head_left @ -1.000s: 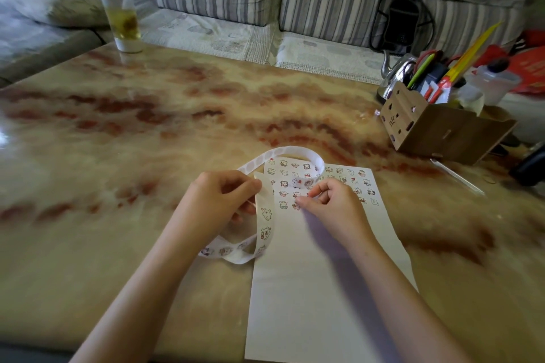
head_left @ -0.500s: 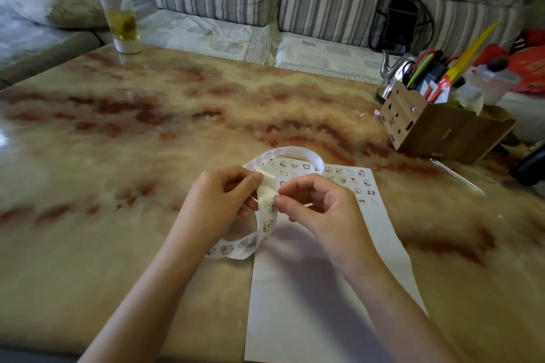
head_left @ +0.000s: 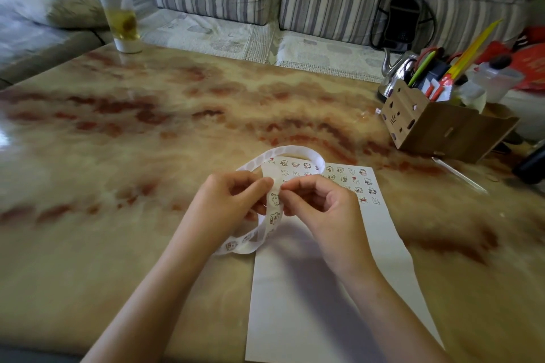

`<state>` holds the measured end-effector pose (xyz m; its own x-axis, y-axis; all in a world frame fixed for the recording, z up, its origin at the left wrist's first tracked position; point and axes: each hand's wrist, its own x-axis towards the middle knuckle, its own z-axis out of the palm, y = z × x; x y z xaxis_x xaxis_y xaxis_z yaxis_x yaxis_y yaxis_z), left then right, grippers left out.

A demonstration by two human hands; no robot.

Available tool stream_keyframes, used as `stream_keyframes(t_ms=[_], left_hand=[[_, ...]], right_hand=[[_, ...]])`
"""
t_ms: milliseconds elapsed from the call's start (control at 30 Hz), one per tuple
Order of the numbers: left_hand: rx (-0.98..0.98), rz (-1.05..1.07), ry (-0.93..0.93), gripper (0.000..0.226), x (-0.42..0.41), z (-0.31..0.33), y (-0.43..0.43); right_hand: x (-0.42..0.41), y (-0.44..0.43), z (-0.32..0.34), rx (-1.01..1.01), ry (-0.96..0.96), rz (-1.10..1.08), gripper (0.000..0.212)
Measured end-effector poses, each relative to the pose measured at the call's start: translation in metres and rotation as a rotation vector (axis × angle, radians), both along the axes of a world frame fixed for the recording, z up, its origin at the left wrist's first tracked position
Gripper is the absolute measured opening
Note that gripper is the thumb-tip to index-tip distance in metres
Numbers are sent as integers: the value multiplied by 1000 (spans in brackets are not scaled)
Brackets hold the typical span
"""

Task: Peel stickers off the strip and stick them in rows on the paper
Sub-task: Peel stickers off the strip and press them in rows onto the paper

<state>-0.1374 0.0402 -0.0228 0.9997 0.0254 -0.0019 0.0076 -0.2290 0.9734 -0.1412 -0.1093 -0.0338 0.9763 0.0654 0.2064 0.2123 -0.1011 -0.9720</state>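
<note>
Two hands on the sticker strip point(head_left: 275, 216), held up over the left edge of the paper point(head_left: 339, 303).

Left hand point(head_left: 227, 200) pinches the strip from the left, thumb and forefinger pressed together on the backing. Right hand point(head_left: 321, 209) comes in from the right. Its fingers point(head_left: 290, 187) are curled, thumb and forefinger tips pinching at the strip's right edge by the top sticker. Can't tell if that sticker has lifted.

Between the hands the strip's long axis runs near-to-far. It then loops away over the paper's far-left corner, and the tail curls down to the tabletop point(head_left: 147, 141) by the left wrist.

Paper lies lengthwise away from the person, under and right of the right hand. Placed stickers point(head_left: 342, 178) fill a few rows at its far end.

Right hand is nearer the rows, so my read is that it peels rightward and places just beyond its knuckles. Next free slot is partly hidden by that hand.
</note>
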Motion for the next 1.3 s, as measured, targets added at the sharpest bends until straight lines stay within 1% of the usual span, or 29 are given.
stream_keyframes(t_ms=[267, 467, 567, 767, 967, 1067, 1233, 1300], left_hand=[[25, 15, -5, 25, -1, -1, -1], [-56, -28, 15, 26, -2, 2, -1], [-76, -42, 64, 28, 0, 0, 0], [-51, -50, 85, 29, 2, -4, 0], [-40, -43, 90, 29, 2, -3, 1], [-23, -28, 88, 29, 1, -4, 2], [30, 12, 91, 35, 2, -6, 2], [44, 17, 106, 31, 3, -8, 2]], right_hand=[[-2, 1, -1, -25, -17, -5, 7], [-1, 1, -3, -10, -18, -29, 7], [-1, 1, -4, -17, -34, -37, 7], [-2, 1, -5, -39, -56, -42, 10], [-1, 0, -5, -50, -58, -36, 8], [-1, 0, -5, -116, -84, -26, 5], [-2, -1, -6, -292, -171, -47, 5], [-4, -2, -8, -340, -186, -37, 4]])
